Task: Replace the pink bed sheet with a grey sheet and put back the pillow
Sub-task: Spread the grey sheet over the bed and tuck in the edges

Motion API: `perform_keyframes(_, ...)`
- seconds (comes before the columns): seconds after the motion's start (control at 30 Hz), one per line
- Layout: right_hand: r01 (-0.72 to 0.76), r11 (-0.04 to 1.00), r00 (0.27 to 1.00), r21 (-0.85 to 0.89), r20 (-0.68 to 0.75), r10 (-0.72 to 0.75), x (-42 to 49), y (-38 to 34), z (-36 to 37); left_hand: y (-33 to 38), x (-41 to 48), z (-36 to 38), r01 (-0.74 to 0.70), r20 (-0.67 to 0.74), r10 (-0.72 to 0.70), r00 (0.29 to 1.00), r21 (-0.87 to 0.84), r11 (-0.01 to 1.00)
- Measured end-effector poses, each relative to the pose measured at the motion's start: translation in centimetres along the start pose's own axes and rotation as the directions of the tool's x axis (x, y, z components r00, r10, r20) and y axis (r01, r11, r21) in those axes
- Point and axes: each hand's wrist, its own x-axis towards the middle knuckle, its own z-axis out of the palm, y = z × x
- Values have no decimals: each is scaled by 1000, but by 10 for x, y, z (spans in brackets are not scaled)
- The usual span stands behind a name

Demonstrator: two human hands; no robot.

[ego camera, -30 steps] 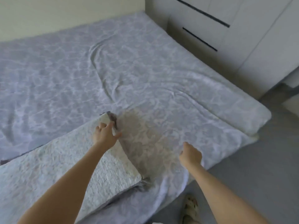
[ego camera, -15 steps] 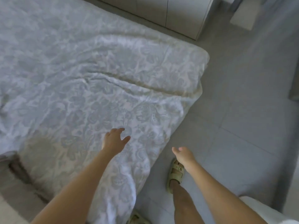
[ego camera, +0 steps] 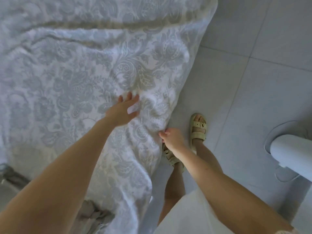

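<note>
The grey patterned sheet (ego camera: 76,73) is already spread over the bed, which is hidden beneath it, so the swap itself looks done; no pink sheet shows. It is not yet smooth: long wrinkles cross its far part, and its right edge hangs loose toward the floor. At the sheet's near left corner a bunched grey-brown cloth (ego camera: 92,215) pokes out from under it; what it is cannot be told. On the sheet's middle, toward its right edge, the left hand (ego camera: 122,111) is spread with fingers straight, its grip wide open and holding nothing, flat on the fabric or just above it. At the sheet's right edge, where it drapes down, the right hand (ego camera: 172,138) has its grip closed, fingers curled and apparently pinching a fold of the hem. Right of the sheet the person's sandals (ego camera: 198,129) stand on the tiled floor (ego camera: 253,73), and farther right stands a white rounded object (ego camera: 290,151). What seems left: pull this edge straight or tuck it, flatten the wrinkles, and put back the pillow, which is out of view
</note>
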Motion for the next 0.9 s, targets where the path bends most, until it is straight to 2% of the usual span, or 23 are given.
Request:
perform_keyframes(0.07, 58, 986, 994, -156, -81, -71, -4, -2, 3, -1, -2, 3, -12, -36, 14, 999, 38, 999)
perform_keyframes(0.2, 179, 946, 966, -271, -132, -221, -12, 5, -1, 6, -11, 13, 12, -194, 8, 981, 100, 995)
perform_keyframes(0.3, 272, 880, 938, -390, -99, -334, -21, 12, -11, 12, -22, 15, 43, -437, 25, 899, 146, 988)
perform_keyframes(0.37, 315, 790, 905, -527, -85, -417, -27, 11, -20, 15, -28, 15, 53, -536, 43, 843, 162, 985)
perform_keyframes(0.43, 300, 748, 873, -592, -144, -465, -29, 11, -34, 14, -34, 13, 36, -545, 61, 836, 166, 985)
perform_keyframes(0.57, 143, 833, 881, -535, -315, -353, -17, 19, -38, 4, -42, 5, 20, -415, 69, 907, 207, 978)
perform_keyframes(0.67, 139, 847, 927, -513, -233, -293, -3, 12, -34, -6, -40, 1, 28, -278, 37, 960, 225, 974)
perform_keyframes(0.73, 166, 854, 942, -492, -176, -284, 6, 1, -45, -10, -36, 3, 33, -230, 8, 973, 172, 985)
perform_keyframes(0.8, 182, 895, 934, -406, -214, -287, 17, -18, -64, -10, -31, 3, 30, -254, -8, 967, 81, 996)
perform_keyframes(0.9, 175, 944, 907, -280, -326, -265, 31, -56, -90, -3, -23, -6, -17, -395, 13, 919, -6, 1000)
